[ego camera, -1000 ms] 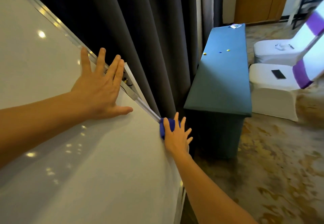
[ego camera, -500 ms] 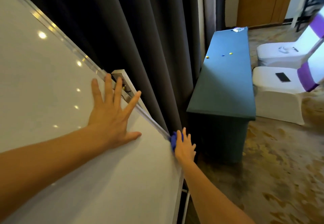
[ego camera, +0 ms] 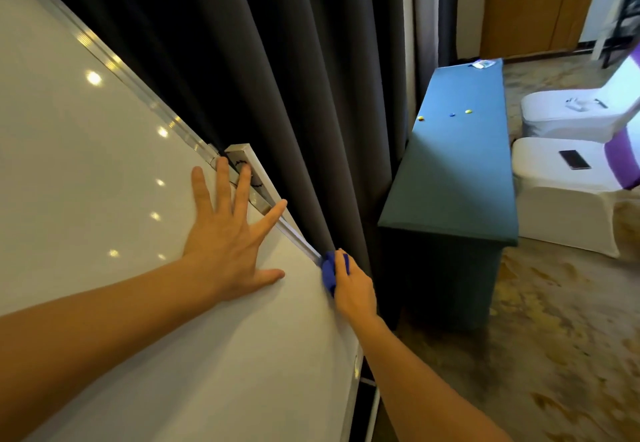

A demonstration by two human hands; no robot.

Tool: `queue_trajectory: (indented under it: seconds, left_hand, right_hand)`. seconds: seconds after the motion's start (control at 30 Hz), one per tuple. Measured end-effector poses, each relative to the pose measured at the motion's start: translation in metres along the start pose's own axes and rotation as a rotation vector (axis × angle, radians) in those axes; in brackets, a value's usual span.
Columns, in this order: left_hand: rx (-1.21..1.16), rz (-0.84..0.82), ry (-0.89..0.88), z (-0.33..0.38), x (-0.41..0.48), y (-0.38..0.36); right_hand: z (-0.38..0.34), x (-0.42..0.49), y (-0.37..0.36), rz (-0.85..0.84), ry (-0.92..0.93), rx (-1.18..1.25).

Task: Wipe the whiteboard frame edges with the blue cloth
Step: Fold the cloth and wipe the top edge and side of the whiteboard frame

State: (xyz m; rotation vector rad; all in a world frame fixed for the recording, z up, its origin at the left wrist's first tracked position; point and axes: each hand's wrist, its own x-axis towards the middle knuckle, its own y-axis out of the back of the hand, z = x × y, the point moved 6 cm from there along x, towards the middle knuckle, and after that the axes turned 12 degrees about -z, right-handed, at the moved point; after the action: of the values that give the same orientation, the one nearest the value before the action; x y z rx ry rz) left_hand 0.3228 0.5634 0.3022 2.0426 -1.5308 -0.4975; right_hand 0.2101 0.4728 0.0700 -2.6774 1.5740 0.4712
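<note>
Blue cloth gripped against frame by right hand; left hand flat, fingers spread.

No text, label, brand or number can be read anywhere. The small silver metal bracket on the frame of the glossy white whiteboard carries dark squiggly marks, too blurred to make out as letters or anything else.
</note>
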Motion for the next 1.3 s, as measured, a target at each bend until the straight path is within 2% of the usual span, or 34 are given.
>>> queue_trajectory:
  seconds: [0.1, 0.2, 0.3, 0.37, 0.43, 0.5, 0.57, 0.7, 0.77, 0.83, 0.9, 0.97, 1.03, 1.1, 1.2, 1.3]
  left_hand:
    - [0.000, -0.005, 0.001, 0.002, -0.002, 0.002]
    - [-0.005, -0.007, -0.006, 0.006, -0.005, 0.006]
    - [-0.021, 0.006, -0.018, 0.009, -0.007, 0.011]
    - [-0.016, 0.008, -0.033, 0.013, -0.007, 0.013]
    - [-0.006, 0.004, -0.035, 0.015, -0.006, 0.015]
    - [-0.006, 0.005, -0.033, 0.015, -0.005, 0.018]
    - [-0.002, 0.013, -0.033, 0.014, -0.003, 0.021]
    - [0.004, 0.007, -0.031, 0.019, -0.003, 0.026]
    - [0.002, -0.006, -0.036, 0.022, -0.004, 0.028]
    - [0.000, -0.007, -0.043, 0.022, -0.004, 0.029]
    - [-0.003, -0.008, -0.035, 0.021, -0.003, 0.031]
    - [-0.003, 0.001, -0.037, 0.021, -0.004, 0.032]
    - [0.003, 0.000, -0.037, 0.025, -0.004, 0.035]
    - [0.015, 0.007, -0.043, 0.028, -0.005, 0.040]
    - [0.038, 0.018, -0.055, 0.034, -0.004, 0.044]
    - [0.036, 0.002, -0.049, 0.039, -0.004, 0.048]
  right_hand:
    - [-0.026, -0.001, -0.005, 0.007, 0.013, 0.045]
    - [-0.088, -0.007, -0.026, 0.027, 0.213, 0.014]
    - [-0.089, -0.020, -0.024, 0.076, 0.341, -0.018]
    - [-0.041, -0.023, -0.004, 0.104, 0.276, -0.049]
    - [0.011, -0.015, 0.016, 0.057, 0.113, -0.090]
    - [0.032, -0.006, 0.028, 0.011, 0.026, -0.154]
    - [0.012, -0.002, 0.024, 0.014, 0.044, -0.057]
    - [-0.043, -0.010, 0.000, 0.087, 0.248, 0.009]
    - [-0.034, -0.016, 0.005, 0.100, 0.272, -0.005]
    - [0.004, -0.013, 0.021, 0.046, 0.160, -0.090]
    - [0.051, -0.003, 0.040, -0.020, -0.099, -0.137]
    - [0.083, 0.007, 0.052, -0.059, -0.342, -0.048]
    - [0.087, 0.012, 0.056, -0.117, -0.474, 0.127]
    - [0.086, 0.013, 0.060, -0.171, -0.568, 0.285]
    - [0.092, 0.017, 0.060, -0.331, -0.602, 0.344]
    - [0.125, 0.017, 0.062, -0.314, -0.605, 0.567]
